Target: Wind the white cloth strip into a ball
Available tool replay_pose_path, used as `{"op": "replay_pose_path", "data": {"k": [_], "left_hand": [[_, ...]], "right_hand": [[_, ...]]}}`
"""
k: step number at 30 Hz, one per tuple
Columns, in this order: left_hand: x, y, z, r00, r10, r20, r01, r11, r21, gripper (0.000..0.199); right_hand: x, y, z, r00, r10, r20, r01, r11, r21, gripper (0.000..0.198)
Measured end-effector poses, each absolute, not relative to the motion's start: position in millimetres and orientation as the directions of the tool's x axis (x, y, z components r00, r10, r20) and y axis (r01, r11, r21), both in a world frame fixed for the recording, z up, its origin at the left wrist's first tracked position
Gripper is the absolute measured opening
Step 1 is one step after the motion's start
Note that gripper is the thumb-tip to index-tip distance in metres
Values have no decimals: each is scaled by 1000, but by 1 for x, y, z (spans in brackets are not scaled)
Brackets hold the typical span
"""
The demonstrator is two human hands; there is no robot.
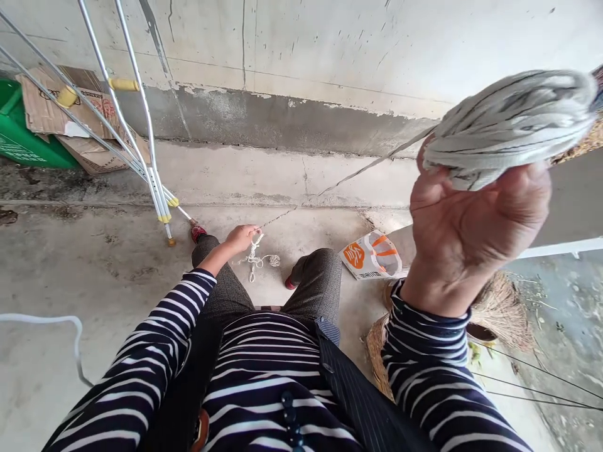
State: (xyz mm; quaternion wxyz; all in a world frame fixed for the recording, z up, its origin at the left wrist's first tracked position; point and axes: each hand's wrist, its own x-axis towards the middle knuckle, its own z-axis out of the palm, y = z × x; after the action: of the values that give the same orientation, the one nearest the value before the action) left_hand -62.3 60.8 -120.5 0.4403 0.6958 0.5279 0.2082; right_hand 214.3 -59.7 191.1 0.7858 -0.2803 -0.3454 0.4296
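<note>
Raised high at the right, my right hand (475, 220) is closed around a thick wound bundle of whitish cloth strip (511, 122) with dark streaks. From the bundle a thin twisted strand (351, 176) stretches down and leftward to my left hand (242, 239). The left fingers are pinched on this strand, low down by my left knee. Just below them is a loose tangle of white cord (255, 257) with a small wound clump at its side. The far side of the bundle is out of sight.
Metal crutches (153, 182) with yellow grips lean at the left, before flattened cardboard (70, 107) and a green bin (31, 135). A white and orange bag (370, 256) lies on the floor near my right knee. A straw broom (504, 307) is at the right.
</note>
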Motion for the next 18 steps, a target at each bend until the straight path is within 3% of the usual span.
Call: {"op": "replay_pose_path", "data": {"k": [2, 5, 8, 12, 15, 18], "left_hand": [[-67, 66, -121, 314, 926, -209, 537, 8, 843, 15], [-73, 66, -119, 318, 919, -233, 367, 107, 924, 23], [-78, 58, -114, 378, 885, -270, 160, 225, 961, 41], [-90, 47, -108, 518, 788, -333, 7, 386, 922, 56], [-100, 43, -115, 545, 759, -357, -29, 442, 897, 57], [-110, 45, -132, 385, 822, -420, 56, 434, 899, 48]], "right_hand": [[219, -57, 190, 390, 881, 270, -539, 456, -709, 29], [229, -51, 192, 407, 865, 293, -582, 493, -647, 34], [238, -44, 199, 459, 839, 292, -577, 532, -620, 15], [240, -40, 207, 571, 794, 208, -549, 558, -622, 44], [240, -40, 210, 627, 751, 207, -490, 587, -644, 52], [250, -37, 210, 645, 714, 273, -437, 638, -634, 56]]}}
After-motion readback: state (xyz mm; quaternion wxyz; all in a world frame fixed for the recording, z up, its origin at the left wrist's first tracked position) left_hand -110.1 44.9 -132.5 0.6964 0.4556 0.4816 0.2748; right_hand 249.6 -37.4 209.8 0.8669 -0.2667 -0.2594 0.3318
